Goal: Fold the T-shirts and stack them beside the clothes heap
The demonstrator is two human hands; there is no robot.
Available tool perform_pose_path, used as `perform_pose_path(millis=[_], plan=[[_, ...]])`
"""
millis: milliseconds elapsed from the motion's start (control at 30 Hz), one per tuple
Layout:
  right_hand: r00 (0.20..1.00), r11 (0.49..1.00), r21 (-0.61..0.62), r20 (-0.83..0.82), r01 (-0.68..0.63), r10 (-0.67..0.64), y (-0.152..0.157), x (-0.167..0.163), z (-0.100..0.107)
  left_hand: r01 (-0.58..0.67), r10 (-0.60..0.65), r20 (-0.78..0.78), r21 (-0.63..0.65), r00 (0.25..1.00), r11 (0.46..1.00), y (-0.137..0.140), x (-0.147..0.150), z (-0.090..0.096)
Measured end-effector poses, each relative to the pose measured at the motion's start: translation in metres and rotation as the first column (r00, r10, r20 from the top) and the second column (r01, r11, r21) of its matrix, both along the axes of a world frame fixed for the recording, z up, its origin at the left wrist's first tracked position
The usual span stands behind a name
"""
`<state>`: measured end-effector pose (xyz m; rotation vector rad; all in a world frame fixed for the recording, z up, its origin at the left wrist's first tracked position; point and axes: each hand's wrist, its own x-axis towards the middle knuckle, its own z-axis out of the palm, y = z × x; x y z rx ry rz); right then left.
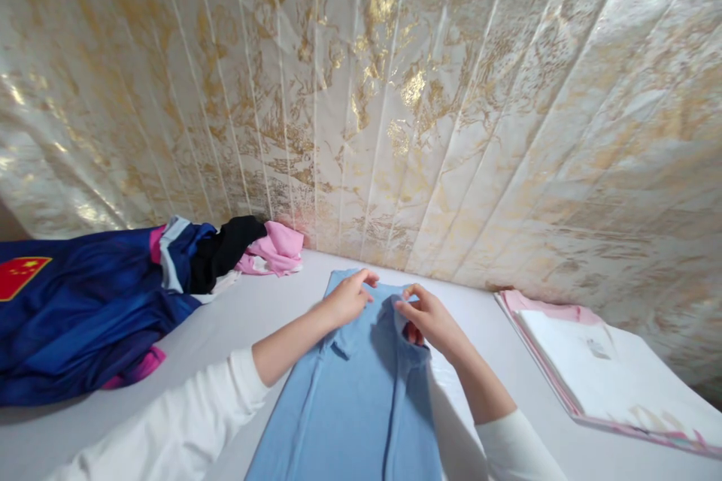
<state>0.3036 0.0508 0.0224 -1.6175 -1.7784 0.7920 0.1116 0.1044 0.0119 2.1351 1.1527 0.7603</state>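
A light blue shirt [355, 406] lies lengthwise in front of me on the white surface, with both long sides folded inward. Over its far left part is my left hand [350, 298], fingers apart and nothing seen between them. At the far right edge, my right hand [426, 316] pinches the fabric between thumb and forefinger. Its other fingers curl below, partly hidden by a raised fold that looks like a sleeve opening.
To the left is a heap of dark blue clothing [95, 323] with a red flag patch, beside black cloth [226, 252] and pink cloth [276, 248]. On the right lies a flat stack of white and pink folded clothes [626, 376]. A gold-patterned curtain [361, 90] hangs behind the white surface [226, 338].
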Motion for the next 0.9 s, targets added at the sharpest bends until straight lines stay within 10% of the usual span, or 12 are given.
perform_pose_path(millis=[167,400,900], plan=[[0.969,0.999,-0.018,-0.244,-0.039,0.034,0.032,-0.001,0.007,-0.146,0.143,-0.052,-0.05,0.988,0.988,-0.019,-0.029,0.002],[0.997,0.994,0.099,-0.057,0.053,-0.047,0.059,0.046,-0.015,-0.181,0.196,-0.289,0.076,0.937,0.98,-0.053,-0.013,0.014],[0.972,0.974,0.224,0.223,0.026,-0.077,0.078,0.038,-0.039,-0.05,0.164,-0.503,0.233,0.849,0.971,-0.035,-0.019,0.03]])
